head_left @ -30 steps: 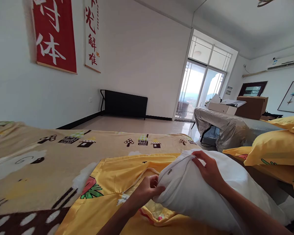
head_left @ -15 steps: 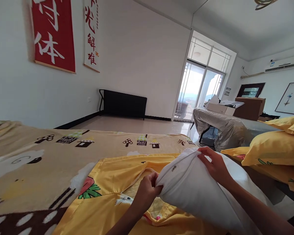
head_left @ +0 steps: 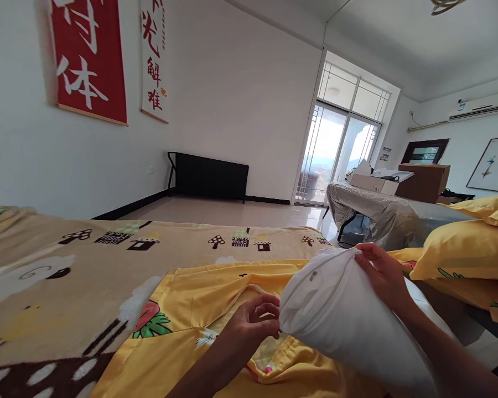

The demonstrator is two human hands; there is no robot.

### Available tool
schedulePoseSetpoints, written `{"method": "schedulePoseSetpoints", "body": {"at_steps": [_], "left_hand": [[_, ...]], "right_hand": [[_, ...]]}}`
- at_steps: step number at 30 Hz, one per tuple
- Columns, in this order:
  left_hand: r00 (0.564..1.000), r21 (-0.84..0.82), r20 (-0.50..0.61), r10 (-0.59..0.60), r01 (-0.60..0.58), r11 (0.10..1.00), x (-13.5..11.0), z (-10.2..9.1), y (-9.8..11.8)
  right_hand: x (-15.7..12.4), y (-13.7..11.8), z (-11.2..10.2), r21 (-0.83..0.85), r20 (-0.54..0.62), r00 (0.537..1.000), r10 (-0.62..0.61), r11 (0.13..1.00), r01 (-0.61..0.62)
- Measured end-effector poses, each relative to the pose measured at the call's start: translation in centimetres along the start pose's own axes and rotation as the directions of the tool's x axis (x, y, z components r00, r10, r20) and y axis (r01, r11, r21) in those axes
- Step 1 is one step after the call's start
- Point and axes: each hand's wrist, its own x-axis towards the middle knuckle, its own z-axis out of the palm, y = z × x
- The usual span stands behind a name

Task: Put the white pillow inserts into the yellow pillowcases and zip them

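A white pillow (head_left: 340, 315) with a zip along its end lies in front of me, its end lifted over a yellow printed pillowcase (head_left: 203, 309) spread on the bed. My right hand (head_left: 384, 273) is closed on the pillow's upper far corner. My left hand (head_left: 255, 320) is curled at the pillow's lower near corner, fingers pinching at its edge just above the pillowcase's opening.
The bed carries a tan cartoon-print blanket (head_left: 66, 265). Two yellow pillows (head_left: 468, 249) are stacked at the right. Beyond stand a table under a grey cover (head_left: 382, 218) with cardboard boxes (head_left: 423, 179), a black table (head_left: 209, 176) by the wall, and glass balcony doors (head_left: 336, 149).
The pillow's end has risen and shifted to the right with my right hand. My left hand has loosened from a tight grip at the corner to a curled pinch.
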Motion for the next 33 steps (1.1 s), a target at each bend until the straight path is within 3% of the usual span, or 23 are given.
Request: {"method": "schedulePoseSetpoints", "body": {"at_steps": [3, 7, 18, 23, 28, 33], "left_hand": [[0.999, -0.079, 0.021, -0.033, 0.034, 0.996, 0.1, 0.6, -0.6], [0.993, -0.057, 0.052, -0.110, 0.113, 0.992, 0.1, 1.8, -0.7], [0.999, 0.080, -0.048, 0.005, -0.002, 0.997, -0.2, 3.3, -0.3], [0.987, 0.318, -0.157, 0.012, 0.039, 0.947, 0.2, 2.4, 0.3], [0.962, 0.605, -0.272, 0.015, 0.159, 0.780, 0.7, 0.1, 1.7], [0.958, 0.657, -0.116, -0.264, 0.273, 0.702, 0.4, -2.1, 2.6]], "right_hand": [[-0.2, -0.1, -0.3, -0.003, -0.020, 1.000, -0.002, 1.000, 0.002], [-0.4, -0.2, -0.5, -0.015, -0.026, 1.000, -0.004, 1.000, 0.004], [-0.9, -0.5, 0.1, -0.030, 0.008, 1.000, -0.014, 0.999, 0.015], [-0.9, -0.9, 0.2, -0.084, 0.024, 0.998, -0.052, 0.995, 0.054], [-0.9, -1.4, 0.6, -0.103, 0.083, 0.995, -0.062, 0.992, 0.070], [-1.1, -2.0, 1.2, -0.111, 0.127, 0.989, -0.082, 0.989, 0.096]]}}
